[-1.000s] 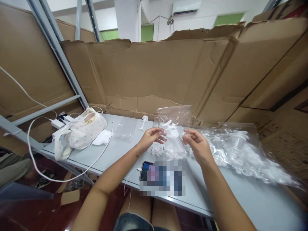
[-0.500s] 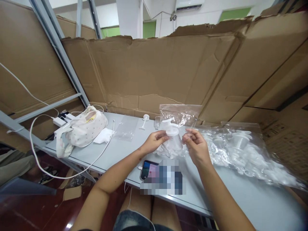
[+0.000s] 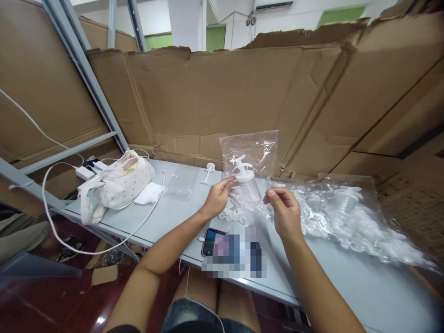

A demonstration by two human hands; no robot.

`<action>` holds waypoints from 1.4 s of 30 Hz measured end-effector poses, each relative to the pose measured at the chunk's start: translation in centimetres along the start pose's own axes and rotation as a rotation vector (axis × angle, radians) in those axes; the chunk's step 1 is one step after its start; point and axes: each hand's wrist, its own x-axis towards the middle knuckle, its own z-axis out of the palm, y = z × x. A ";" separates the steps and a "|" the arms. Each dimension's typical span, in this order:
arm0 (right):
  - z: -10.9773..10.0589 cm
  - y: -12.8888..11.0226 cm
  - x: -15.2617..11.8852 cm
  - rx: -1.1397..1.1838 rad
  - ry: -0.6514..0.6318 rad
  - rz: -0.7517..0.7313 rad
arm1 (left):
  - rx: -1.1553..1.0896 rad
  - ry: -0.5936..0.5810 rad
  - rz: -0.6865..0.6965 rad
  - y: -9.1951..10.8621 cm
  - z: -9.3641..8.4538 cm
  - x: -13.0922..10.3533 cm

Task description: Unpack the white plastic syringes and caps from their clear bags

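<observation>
I saw a pale patterned pouch (image 3: 123, 185) on the left part of the surface (image 3: 340, 277), with a crumpled white cloth (image 3: 149, 193) beside it. A white cable (image 3: 52, 224) looped out past the edge. Near the front lay a lit phone (image 3: 210, 242), partly pixelated. Cardboard (image 3: 222, 97) stood behind, and I made out an air conditioner (image 3: 273, 5) beyond. At far left showed a person's trouser leg (image 3: 21, 236).

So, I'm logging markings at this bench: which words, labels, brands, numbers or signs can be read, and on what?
None can be read.
Right-hand carton: printing, too blurred.
Cloth pouch: yellow patch, too small.
Phone: screen partly pixelated, no legible text.
Clear bag by the left hand: no print I can make out.
</observation>
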 end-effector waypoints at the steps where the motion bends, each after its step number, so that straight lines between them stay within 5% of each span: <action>1: 0.0 0.1 0.0 0.011 -0.004 0.006 | 0.011 0.001 0.016 0.1 0.0 0.1; 12: 0.3 -0.6 0.2 0.090 0.006 0.006 | 0.202 -0.138 0.191 3.2 0.3 0.3; 19: -0.2 -1.0 0.7 0.297 0.075 0.128 | 0.155 -0.113 0.156 2.9 0.5 0.4; 26: -0.5 -0.9 0.7 0.157 -0.054 0.034 | 0.151 -0.099 0.127 3.2 -0.6 0.5; 36: -0.6 -0.7 0.7 0.112 0.059 0.036 | 0.152 -0.140 0.135 2.6 0.1 0.3; 42: -0.9 -0.1 0.6 0.117 -0.173 0.161 | 0.024 -0.024 0.061 2.8 -0.3 0.9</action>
